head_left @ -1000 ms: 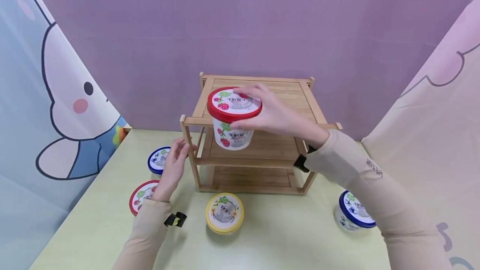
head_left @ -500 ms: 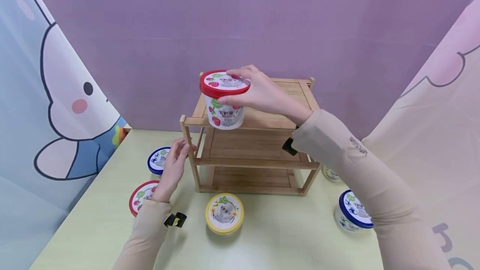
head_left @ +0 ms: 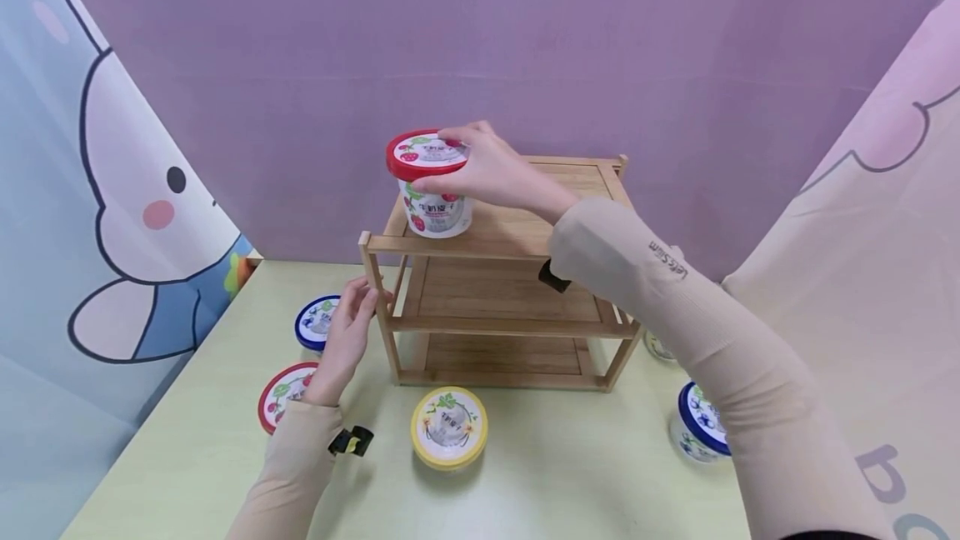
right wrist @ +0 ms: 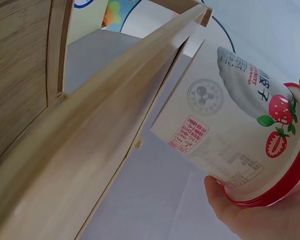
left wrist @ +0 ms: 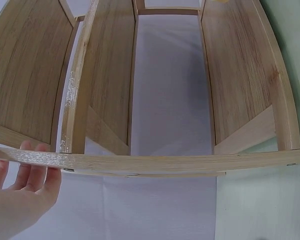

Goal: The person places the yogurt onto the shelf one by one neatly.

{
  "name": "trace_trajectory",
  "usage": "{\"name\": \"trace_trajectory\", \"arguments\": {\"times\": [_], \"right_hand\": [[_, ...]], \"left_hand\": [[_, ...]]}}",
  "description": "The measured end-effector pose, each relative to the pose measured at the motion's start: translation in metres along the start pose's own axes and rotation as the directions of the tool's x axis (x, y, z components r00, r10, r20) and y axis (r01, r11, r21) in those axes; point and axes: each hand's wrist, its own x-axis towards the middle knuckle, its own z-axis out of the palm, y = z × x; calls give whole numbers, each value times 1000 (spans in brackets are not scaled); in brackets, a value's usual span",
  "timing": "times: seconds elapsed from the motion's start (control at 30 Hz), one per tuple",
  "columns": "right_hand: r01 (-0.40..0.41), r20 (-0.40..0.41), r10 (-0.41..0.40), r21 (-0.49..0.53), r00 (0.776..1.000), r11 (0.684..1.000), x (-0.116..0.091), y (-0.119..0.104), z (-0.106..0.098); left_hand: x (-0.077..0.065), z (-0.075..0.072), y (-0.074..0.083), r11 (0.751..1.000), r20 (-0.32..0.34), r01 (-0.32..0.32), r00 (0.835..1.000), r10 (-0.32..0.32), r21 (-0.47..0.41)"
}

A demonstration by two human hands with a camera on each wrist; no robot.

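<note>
My right hand (head_left: 487,169) holds a white strawberry-print tub with a red lid (head_left: 435,182), thumb and fingers round the lid rim. The tub is upright over the left part of the wooden rack's top shelf (head_left: 547,207). Its base is close to the board; whether it touches, I cannot tell. In the right wrist view, the tub (right wrist: 230,125) appears beside the shelf edge (right wrist: 115,100). My left hand (head_left: 351,332) grips the rack's front left post (head_left: 382,307). Those fingers (left wrist: 37,175) curl about the post (left wrist: 165,162) in the left wrist view.
A yellow-lidded tub (head_left: 449,429) stands before the rack. On the left are a blue-lidded tub (head_left: 315,322) and another red-lidded tub (head_left: 285,394), partly behind the left arm. At right stand a blue-lidded tub (head_left: 699,427) and a partly hidden tub (head_left: 658,347).
My right hand has carried the red-lidded tub up, left and back, from before the rack to over its top shelf. The left hand keeps its place on the post.
</note>
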Motion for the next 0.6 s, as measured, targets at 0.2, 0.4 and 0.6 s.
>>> {"name": "trace_trajectory", "arguments": {"times": [0.2, 0.4, 0.6], "right_hand": [[-28, 15, 28, -2, 999, 1000, 8, 3, 1], [-66, 29, 66, 13, 997, 998, 11, 7, 2], [-78, 40, 77, 21, 996, 997, 13, 8, 4]], "left_hand": [[0, -1, 0, 1000, 5, 6, 1000, -6, 16], [0, 0, -2, 1000, -5, 10, 1000, -10, 24], [-1, 0, -1, 1000, -7, 13, 1000, -13, 16]]}}
